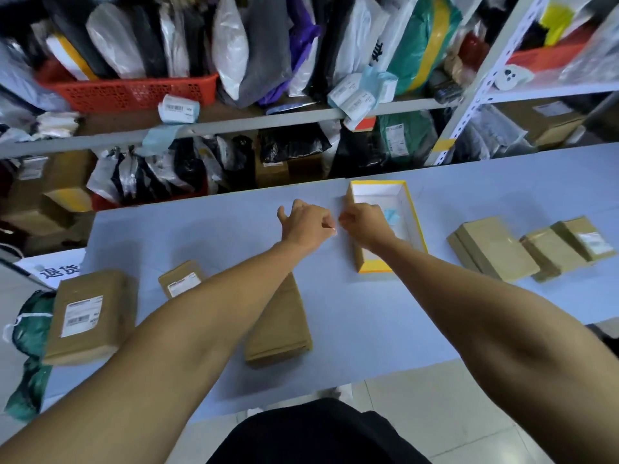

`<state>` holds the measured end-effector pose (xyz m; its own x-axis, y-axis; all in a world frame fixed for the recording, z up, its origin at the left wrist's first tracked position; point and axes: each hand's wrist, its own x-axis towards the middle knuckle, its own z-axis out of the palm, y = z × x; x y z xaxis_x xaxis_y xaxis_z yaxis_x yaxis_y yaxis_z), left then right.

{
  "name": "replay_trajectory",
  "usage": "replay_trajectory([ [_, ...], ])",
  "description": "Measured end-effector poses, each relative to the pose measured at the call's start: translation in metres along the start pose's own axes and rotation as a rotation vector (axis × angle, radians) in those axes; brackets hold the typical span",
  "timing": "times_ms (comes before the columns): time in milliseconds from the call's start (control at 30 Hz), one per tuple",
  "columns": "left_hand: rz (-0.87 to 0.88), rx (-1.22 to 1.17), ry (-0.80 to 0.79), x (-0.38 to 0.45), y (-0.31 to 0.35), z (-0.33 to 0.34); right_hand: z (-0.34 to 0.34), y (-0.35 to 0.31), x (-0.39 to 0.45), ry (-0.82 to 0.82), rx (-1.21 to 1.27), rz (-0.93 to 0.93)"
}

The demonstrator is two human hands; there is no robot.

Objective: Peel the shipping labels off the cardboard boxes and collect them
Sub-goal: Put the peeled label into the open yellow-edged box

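A long pale blue table (187, 229) carries brown cardboard boxes: a large one with a white shipping label (90, 316) at the left, a bare one (281, 323) under the left forearm, three more (532, 249) at the right. An open yellow-edged box (412, 212) holds crumpled blue-white labels (392, 216). Beside it, left hand (306, 222) and right hand (363, 222) meet, fingers curled, pinching something small and white (333, 231) I cannot identify

Parcel sorting room, metal shelves (234, 123) crammed with bagged parcels (231, 45), labelled cardboard boxes (90, 316) on table (502, 182)
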<state>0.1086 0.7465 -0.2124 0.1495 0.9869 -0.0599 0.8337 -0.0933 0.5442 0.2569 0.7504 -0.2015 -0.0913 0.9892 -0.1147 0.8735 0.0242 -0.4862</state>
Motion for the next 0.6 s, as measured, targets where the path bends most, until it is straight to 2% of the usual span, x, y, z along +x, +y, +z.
replay_trajectory([
  [100, -0.016, 0.105, -0.029, 0.027, 0.041, 0.021, -0.019, 0.045, 0.010, 0.003, -0.122, 0.066],
  [267, 0.013, 0.214, -0.046, 0.069, 0.091, 0.056, -0.047, 0.102, 0.028, -0.017, -0.252, 0.060],
  [600, 0.009, 0.261, -0.065, 0.117, 0.146, 0.089, -0.073, 0.160, 0.060, -0.062, -0.341, 0.108],
])
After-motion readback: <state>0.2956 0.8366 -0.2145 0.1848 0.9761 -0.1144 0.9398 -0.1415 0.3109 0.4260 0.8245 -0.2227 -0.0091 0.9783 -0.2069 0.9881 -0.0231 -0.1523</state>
